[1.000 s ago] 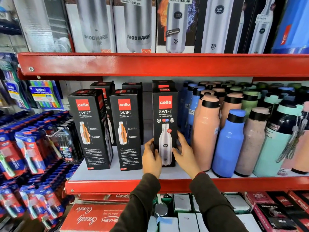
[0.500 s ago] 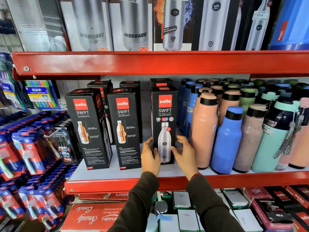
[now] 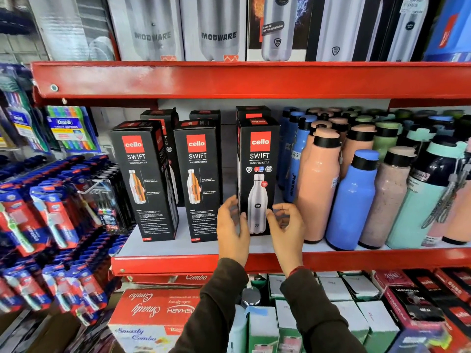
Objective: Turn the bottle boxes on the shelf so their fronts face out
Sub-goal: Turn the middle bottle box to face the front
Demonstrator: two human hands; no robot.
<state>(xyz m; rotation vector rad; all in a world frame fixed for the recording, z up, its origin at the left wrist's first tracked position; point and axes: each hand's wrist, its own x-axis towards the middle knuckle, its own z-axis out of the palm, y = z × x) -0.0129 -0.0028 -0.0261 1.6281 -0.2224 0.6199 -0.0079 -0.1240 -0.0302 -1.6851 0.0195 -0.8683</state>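
Note:
Three black Cello Swift boxes stand in a front row on the white shelf board (image 3: 163, 247). The left box (image 3: 142, 179) and middle box (image 3: 201, 179) show a panel with an orange cutaway bottle and small text. The right box (image 3: 258, 159) shows a silver bottle and faces outward. My left hand (image 3: 233, 226) hovers at that box's lower left edge, fingers spread and blurred. My right hand (image 3: 285, 225) is at its lower right edge, fingers curled loosely and off the box. More black boxes (image 3: 204, 115) stand behind, mostly hidden.
Peach, blue and mint bottles (image 3: 351, 200) crowd the shelf just right of the box. Toothbrush packs (image 3: 51, 215) hang at the left. Tall boxed flasks (image 3: 219, 34) fill the shelf above its red rail (image 3: 229, 80). Cartons (image 3: 153, 314) sit below.
Both hands gripped the right box's lower sides before; now the fingers have loosened and drawn slightly off it. The box stands in the same spot, facing out. The camera moved closer.

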